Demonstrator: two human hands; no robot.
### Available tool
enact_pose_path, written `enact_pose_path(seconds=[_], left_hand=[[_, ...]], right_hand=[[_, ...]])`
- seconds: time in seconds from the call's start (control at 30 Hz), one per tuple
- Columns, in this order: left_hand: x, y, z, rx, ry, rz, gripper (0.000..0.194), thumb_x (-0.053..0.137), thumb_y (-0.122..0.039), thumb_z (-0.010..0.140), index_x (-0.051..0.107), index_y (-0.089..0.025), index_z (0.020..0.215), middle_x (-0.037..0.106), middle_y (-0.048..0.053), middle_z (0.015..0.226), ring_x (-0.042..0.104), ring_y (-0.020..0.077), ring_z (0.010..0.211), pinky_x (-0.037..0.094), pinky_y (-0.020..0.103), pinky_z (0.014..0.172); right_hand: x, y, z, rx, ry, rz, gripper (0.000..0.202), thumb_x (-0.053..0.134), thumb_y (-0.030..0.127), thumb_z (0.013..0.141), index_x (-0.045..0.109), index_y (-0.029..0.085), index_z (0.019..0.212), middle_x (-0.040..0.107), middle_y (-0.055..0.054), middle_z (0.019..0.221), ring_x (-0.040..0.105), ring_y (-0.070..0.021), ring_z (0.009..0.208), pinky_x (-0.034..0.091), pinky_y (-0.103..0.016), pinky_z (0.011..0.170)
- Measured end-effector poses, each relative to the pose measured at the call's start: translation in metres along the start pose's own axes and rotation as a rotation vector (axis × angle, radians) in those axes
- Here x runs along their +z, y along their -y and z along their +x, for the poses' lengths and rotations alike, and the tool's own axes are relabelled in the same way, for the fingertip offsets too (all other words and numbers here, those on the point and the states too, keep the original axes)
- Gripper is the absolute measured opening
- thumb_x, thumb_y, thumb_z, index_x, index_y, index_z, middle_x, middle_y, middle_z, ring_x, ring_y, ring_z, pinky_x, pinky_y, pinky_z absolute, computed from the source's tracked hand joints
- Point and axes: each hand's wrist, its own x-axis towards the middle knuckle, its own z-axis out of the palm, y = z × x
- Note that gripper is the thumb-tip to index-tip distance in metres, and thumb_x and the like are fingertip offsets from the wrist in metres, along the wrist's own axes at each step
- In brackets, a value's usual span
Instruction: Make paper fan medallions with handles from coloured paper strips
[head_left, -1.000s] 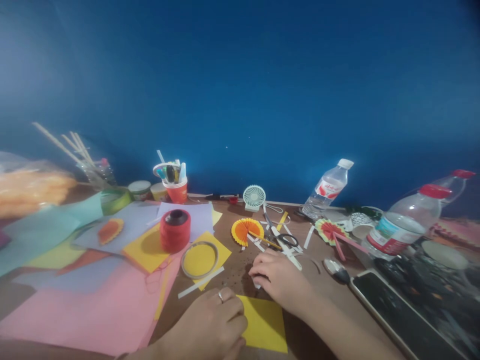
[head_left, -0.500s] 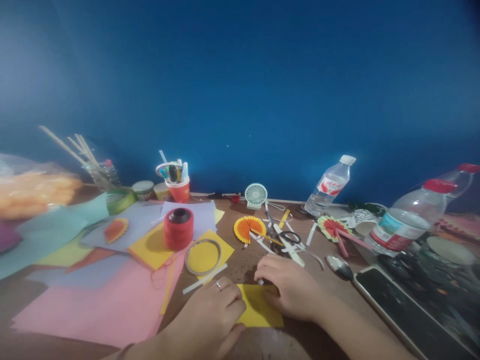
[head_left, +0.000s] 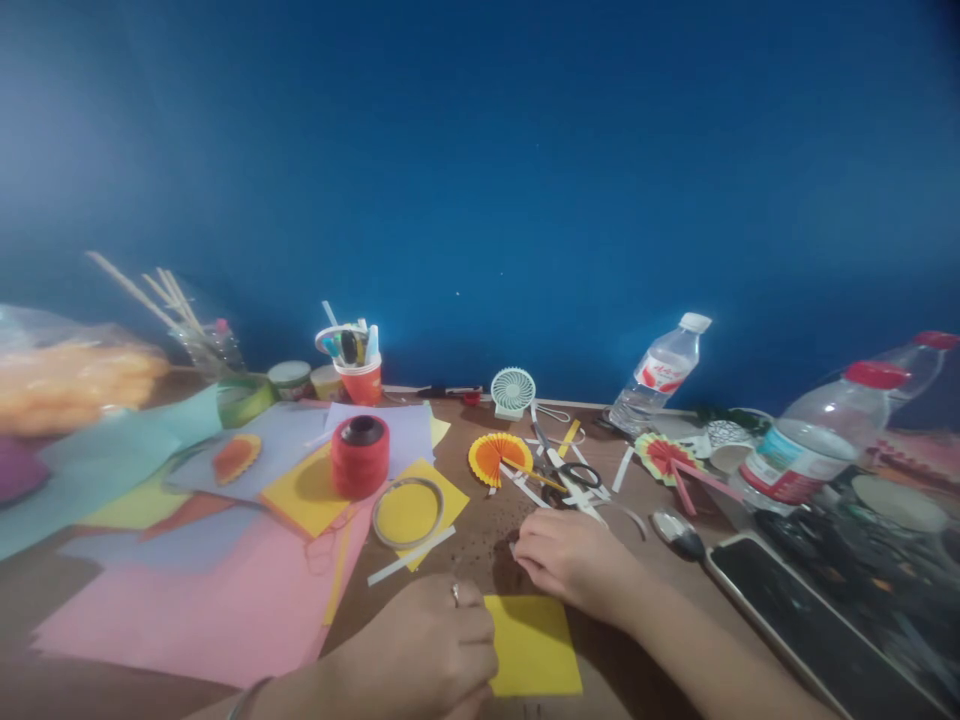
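Observation:
A yellow paper square [head_left: 536, 645] lies flat at the front middle of the brown table. My left hand [head_left: 439, 645], a ring on one finger, has its fingers curled at the paper's left edge. Just beyond the paper's top right, my right hand [head_left: 574, 560] rests with bent fingers around something small and pale that I cannot make out. Farther back are an orange pleated paper fan [head_left: 500, 460] and black-handled scissors [head_left: 581, 475] among white strips. To the left, a grey ring [head_left: 409, 512] sits on another yellow sheet beside a red thread spool [head_left: 360, 457].
Coloured sheets [head_left: 202, 610] spread across the left. A red cup [head_left: 360, 382] of tools and a small fan [head_left: 514, 392] stand at the back. Bottles [head_left: 802, 440], a spoon [head_left: 679, 535] and a phone [head_left: 810, 620] are on the right.
The yellow square now lies nearer the front edge and shows more of its surface. My right hand has come off it, and my left hand has turned slightly at its left edge.

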Motion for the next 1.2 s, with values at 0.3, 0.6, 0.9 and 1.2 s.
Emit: enact_pose_path(seconds=[0.3, 0.6, 0.9, 1.2], left_hand=[[0.003, 0.005, 0.0, 0.115, 0.065, -0.028, 0.012, 0.049, -0.023, 0.079, 0.05, -0.019, 0.068, 0.056, -0.003, 0.064, 0.048, 0.0123, 0.062, 0.039, 0.027, 0.063], [0.004, 0.0, 0.001, 0.038, 0.046, 0.036, 0.017, 0.049, -0.03, 0.081, 0.051, -0.019, 0.068, 0.057, -0.002, 0.066, 0.049, 0.0138, 0.065, 0.04, 0.028, 0.063], [-0.004, -0.003, 0.0, -0.171, 0.084, -0.027, 0.007, 0.047, -0.02, 0.078, 0.053, -0.02, 0.076, 0.058, 0.001, 0.081, 0.05, 0.0175, 0.076, 0.042, 0.031, 0.069], [0.001, 0.005, -0.003, -0.339, 0.025, -0.148, 0.014, 0.047, -0.02, 0.079, 0.056, -0.021, 0.089, 0.057, 0.004, 0.091, 0.05, 0.0215, 0.09, 0.041, 0.037, 0.081]], right_hand=[[0.009, 0.001, 0.001, 0.204, -0.177, 0.112, 0.012, 0.046, 0.008, 0.075, 0.051, 0.019, 0.072, 0.055, 0.0, 0.073, 0.05, -0.0123, 0.067, 0.037, -0.022, 0.061], [0.007, -0.008, 0.009, 0.299, -0.436, -0.072, 0.018, 0.042, 0.01, 0.082, 0.055, 0.017, 0.07, 0.055, -0.004, 0.072, 0.05, -0.0158, 0.071, 0.037, -0.026, 0.065], [-0.004, -0.002, 0.009, 0.233, -0.13, -0.026, 0.012, 0.055, 0.03, 0.079, 0.061, 0.02, 0.076, 0.059, -0.003, 0.078, 0.048, -0.0206, 0.083, 0.036, -0.034, 0.072], [-0.007, 0.001, -0.003, 0.17, -0.296, 0.251, 0.009, 0.047, 0.015, 0.079, 0.056, 0.017, 0.082, 0.058, -0.004, 0.079, 0.05, -0.0158, 0.076, 0.038, -0.029, 0.07]])
